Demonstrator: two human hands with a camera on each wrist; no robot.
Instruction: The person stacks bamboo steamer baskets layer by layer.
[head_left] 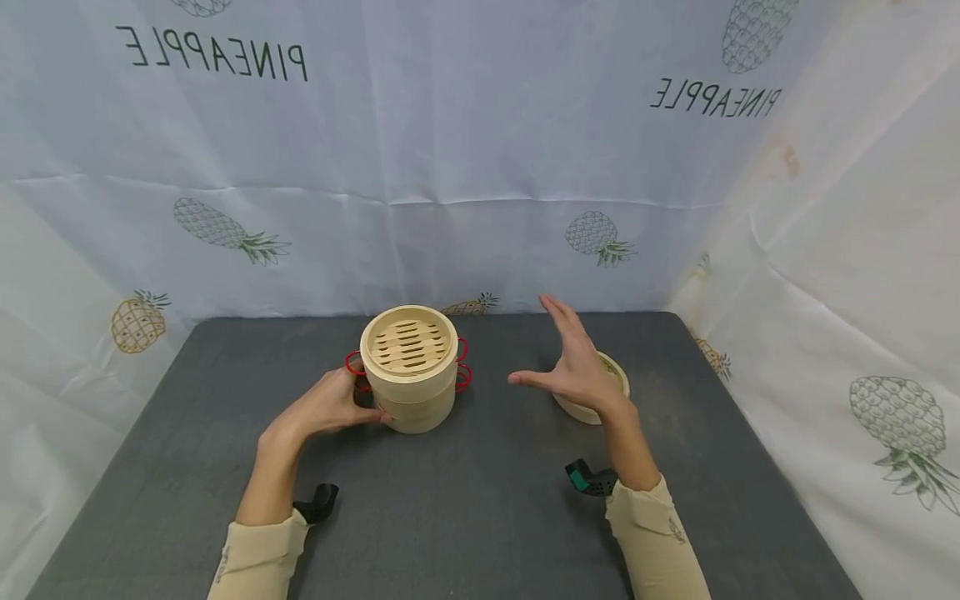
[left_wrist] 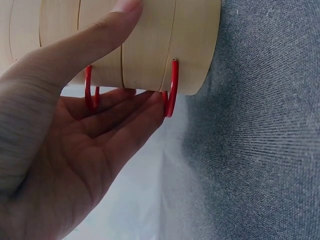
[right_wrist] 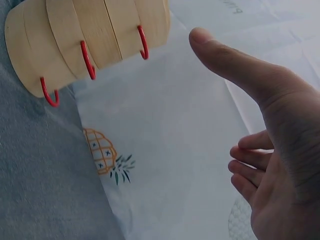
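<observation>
A stack of round bamboo steamer baskets (head_left: 412, 396) stands toward the back of the table, its top showing a slatted disc inside a rim. Red loop handles (left_wrist: 173, 87) stick out at its sides. My left hand (head_left: 327, 404) holds the stack from the left, thumb across the front wall and fingers at the side by the handles. Apart from the stack, my right hand (head_left: 581, 371) is held up with thumb and fingers spread, nothing between them. Behind that hand, a low round bamboo piece (head_left: 621, 383) sits on the table, partly hidden.
The dark grey table (head_left: 450, 517) meets a white cloth (head_left: 480, 150) with printed pineapples at its back edge, and more cloth hangs at both sides. Black devices (head_left: 321, 503) are worn at both wrists.
</observation>
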